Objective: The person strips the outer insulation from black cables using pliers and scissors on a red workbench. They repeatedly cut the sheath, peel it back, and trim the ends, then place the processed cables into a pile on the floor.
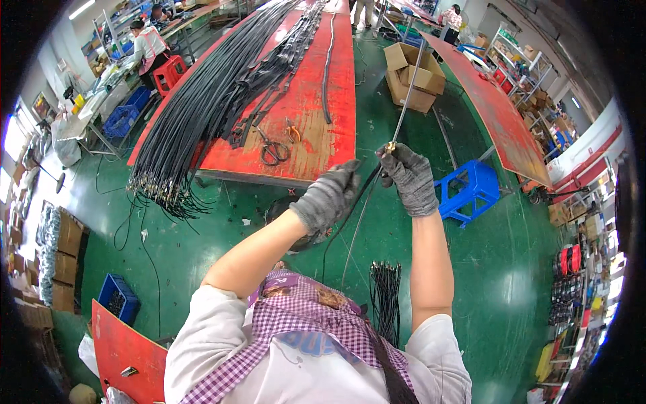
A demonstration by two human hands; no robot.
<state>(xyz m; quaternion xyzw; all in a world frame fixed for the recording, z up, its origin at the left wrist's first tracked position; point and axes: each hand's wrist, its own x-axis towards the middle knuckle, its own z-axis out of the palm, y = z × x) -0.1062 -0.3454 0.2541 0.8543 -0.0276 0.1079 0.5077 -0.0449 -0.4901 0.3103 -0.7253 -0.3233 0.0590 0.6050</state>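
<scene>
My right hand, in a grey knit glove, is closed around the upper end of a black cable. A small brass-coloured fitting shows at its fingertips. A long thin metal rod runs up and away from there, and a thin line continues below the hand. My left hand, gloved the same way, is raised just left of the cable. Its fingers are curled together, and what they hold, if anything, is hidden.
A red worktable ahead carries a thick bundle of black cables, scissors and orange-handled pliers. A blue stool and an open cardboard box stand right. More black cables hang beside my apron.
</scene>
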